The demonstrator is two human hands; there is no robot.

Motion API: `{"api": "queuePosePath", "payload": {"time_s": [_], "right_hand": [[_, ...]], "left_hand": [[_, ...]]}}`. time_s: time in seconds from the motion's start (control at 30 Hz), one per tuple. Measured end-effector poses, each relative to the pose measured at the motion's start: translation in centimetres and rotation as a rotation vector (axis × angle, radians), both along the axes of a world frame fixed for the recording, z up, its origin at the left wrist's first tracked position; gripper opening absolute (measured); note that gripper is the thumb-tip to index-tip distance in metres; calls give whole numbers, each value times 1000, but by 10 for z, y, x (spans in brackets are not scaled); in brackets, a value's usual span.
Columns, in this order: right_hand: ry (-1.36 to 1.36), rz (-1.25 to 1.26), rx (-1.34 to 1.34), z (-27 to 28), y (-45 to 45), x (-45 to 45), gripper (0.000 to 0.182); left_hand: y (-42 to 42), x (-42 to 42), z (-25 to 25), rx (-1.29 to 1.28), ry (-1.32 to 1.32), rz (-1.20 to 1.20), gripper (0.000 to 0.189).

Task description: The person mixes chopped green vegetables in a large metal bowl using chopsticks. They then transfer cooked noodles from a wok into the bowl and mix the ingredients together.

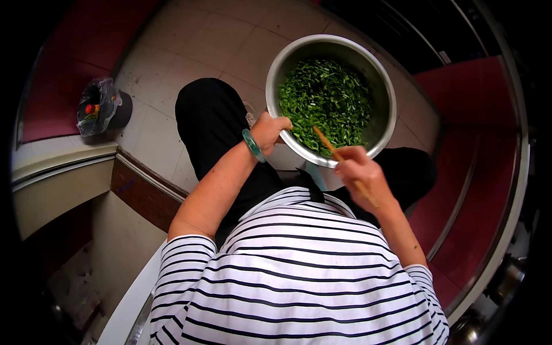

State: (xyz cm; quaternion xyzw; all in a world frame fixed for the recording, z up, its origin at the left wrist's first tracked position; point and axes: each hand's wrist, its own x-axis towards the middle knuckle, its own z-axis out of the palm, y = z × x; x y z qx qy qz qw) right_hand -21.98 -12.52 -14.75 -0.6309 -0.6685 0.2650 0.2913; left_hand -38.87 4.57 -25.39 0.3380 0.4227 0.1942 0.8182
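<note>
A deep metal basin (390,103) is held in front of my knees, with chopped green leaves and stems (327,103) covering its bottom. My left hand (269,131) grips the near left part of its rim, thumb over the edge, and a green bangle (254,145) circles that wrist. Wooden chopsticks (324,140), or a similar thin stick, are in my right hand (360,172) above the near rim. Their far end reaches into the greens. The hand is slightly blurred, so whether there is one stick or two is unclear.
A dark bin (120,111) with a plastic liner and waste stands on the tiled floor (194,47) at left. Red cabinets (461,172) run along the right under a counter edge. Metal pots (509,276) show at lower right. A doorway threshold (146,181) lies at left.
</note>
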Motion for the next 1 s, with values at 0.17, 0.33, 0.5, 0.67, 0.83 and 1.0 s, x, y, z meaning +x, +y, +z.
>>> {"api": "queuePosePath", "payload": {"time_s": [0.17,0.33,0.5,0.67,0.83,1.0], "right_hand": [[-58,-1,225,-47,57,6,19],[-32,-206,137,-11,45,26,7],[43,86,77,47,70,3,7],[258,119,-134,54,148,38,21],[288,43,-131,76,186,127,20],[392,-243,28,54,110,205,18]], "left_hand": [[6,-2,9,-5,7,-23,8],[5,-4,3,50,21,-32,12],[7,-5,-2,164,-45,-45,18],[1,-7,22,309,29,-145,35],[4,-8,15,312,-16,-262,40],[-3,-8,3,219,-85,-145,34]]}}
